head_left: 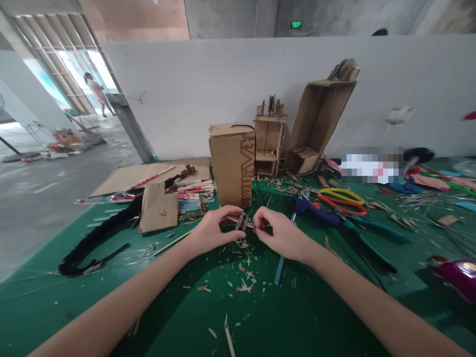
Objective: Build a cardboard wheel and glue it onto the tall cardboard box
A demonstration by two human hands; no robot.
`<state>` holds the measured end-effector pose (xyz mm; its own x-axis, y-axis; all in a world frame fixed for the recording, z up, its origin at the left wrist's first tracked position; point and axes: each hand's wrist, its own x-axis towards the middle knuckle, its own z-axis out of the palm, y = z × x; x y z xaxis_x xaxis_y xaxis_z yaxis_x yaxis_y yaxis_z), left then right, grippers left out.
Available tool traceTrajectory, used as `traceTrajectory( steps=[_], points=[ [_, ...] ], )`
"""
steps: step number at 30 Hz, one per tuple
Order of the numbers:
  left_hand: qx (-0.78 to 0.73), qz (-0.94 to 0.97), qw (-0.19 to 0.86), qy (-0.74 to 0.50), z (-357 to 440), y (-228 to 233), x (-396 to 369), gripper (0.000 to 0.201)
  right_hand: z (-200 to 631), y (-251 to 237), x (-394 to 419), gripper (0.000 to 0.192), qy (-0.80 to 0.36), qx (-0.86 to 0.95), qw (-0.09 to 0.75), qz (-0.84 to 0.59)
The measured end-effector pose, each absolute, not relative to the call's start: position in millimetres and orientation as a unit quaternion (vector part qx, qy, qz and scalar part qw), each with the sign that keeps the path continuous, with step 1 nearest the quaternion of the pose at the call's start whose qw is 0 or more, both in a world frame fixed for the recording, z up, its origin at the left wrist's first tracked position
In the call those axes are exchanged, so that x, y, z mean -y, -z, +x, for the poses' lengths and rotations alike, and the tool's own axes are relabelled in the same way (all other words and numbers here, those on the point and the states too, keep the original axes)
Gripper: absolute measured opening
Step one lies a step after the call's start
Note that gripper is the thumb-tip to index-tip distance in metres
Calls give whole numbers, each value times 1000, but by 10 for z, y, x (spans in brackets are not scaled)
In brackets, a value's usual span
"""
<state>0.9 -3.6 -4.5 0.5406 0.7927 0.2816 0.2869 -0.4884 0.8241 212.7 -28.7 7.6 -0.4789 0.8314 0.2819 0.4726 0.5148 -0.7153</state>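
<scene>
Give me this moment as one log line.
left hand: pinching stick | right hand: pinching small piece on stick | above green table

White partition wall behind green table, bright windows at left

A thin wooden stick lies nearly level just above the green table — pale, slim, pinched at both ends. Around its middle sits a small dark bundle, brownish and lumpy — too small to make out further. Wood shavings lie scattered directly beneath.
</scene>
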Motion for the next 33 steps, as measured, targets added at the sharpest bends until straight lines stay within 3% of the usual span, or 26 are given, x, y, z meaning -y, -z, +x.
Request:
traceTrajectory(
  steps=[4,16,26,33],
  points=[
    [-347,803,359,-324,10,40,25,45,2147,-42,278,15,-234,841,277,-402],
    [-397,780,329,-354,10,58,0,44,2127,-23,266,12,-164,816,351,-428],
    [-406,796,292,-340,-4,61,-5,40,2168,11,240,11,-145,826,346,-421],
    [-423,827,222,-295,10,0,67,42,2130,-22,273,12,-70,851,316,-415]
  ],
)
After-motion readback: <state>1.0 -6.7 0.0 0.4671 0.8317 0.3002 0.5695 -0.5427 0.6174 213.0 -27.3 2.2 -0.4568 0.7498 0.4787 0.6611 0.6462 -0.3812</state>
